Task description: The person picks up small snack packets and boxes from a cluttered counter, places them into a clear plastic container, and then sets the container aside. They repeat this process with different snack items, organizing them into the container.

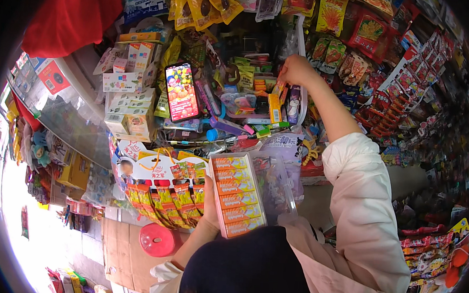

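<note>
My left hand supports a clear plastic box by its left side. A stack of orange-and-white small packs fills its tray, and its transparent lid hangs folded out to the right. Over the crowded goods, my right hand reaches out with its fingertips closed on a small orange pack, partly hidden by the fingers. Just below that pack stands a yellow-orange box. A dark blue-purple tube-like item lies close by, inside the white bin rim.
A lit smartphone leans among the goods, left of it stacked small cartons. Hanging snack packets border the box on the left. Below are a pink plastic stool and cardboard. Snack strips hang at right.
</note>
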Available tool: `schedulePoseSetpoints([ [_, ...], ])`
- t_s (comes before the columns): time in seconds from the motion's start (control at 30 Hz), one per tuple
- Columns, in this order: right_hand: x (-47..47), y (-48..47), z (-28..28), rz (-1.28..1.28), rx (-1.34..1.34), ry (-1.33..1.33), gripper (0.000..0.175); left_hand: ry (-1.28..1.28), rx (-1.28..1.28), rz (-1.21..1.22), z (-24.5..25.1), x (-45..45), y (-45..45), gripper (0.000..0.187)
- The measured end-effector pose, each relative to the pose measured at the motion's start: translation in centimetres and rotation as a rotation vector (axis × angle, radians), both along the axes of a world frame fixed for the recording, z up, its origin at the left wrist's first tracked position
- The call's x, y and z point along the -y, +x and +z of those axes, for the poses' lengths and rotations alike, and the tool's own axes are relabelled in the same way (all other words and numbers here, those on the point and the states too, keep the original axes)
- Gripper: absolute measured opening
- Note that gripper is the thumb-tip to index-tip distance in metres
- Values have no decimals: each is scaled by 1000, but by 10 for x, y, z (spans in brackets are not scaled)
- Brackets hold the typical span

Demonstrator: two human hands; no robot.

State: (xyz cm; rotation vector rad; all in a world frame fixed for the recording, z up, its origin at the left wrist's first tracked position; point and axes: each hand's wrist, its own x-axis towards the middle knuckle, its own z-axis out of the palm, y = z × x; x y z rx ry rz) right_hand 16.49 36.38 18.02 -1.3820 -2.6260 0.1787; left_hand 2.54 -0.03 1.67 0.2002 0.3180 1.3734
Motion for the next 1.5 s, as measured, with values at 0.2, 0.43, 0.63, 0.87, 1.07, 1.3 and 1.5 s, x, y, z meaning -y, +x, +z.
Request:
schedulePoseSetpoints([
  [0.2, -10, -17, -6, 87, 293, 166, 17, -20, 2, 0, -3, 1, 1, 93],
  [0.43, 60, -5, 11, 8, 79, 178, 33, 7, 46, 8, 0, 2, 0, 94],
  [0.63, 93, -1, -8, 39, -79, 132, 37, 22, 92, -52, 0, -1, 4, 95],
  [0.87, 84, 33, -21, 205, -56, 192, 28, -33, -20, 2, 0, 1, 3, 97],
  [1.07, 83, 37, -31, 114, -10, 169, 27, -52, -22, -14, 3, 1, 2, 97],
  [1.3, 76, 12, -43, -16, -22, -14, 46, -30, -13, -46, 3, -2, 4, 97],
  [1.5, 56, 16, -52, -59, -369, -424, 32, -16, -49, -5, 5, -1, 4, 96],
])
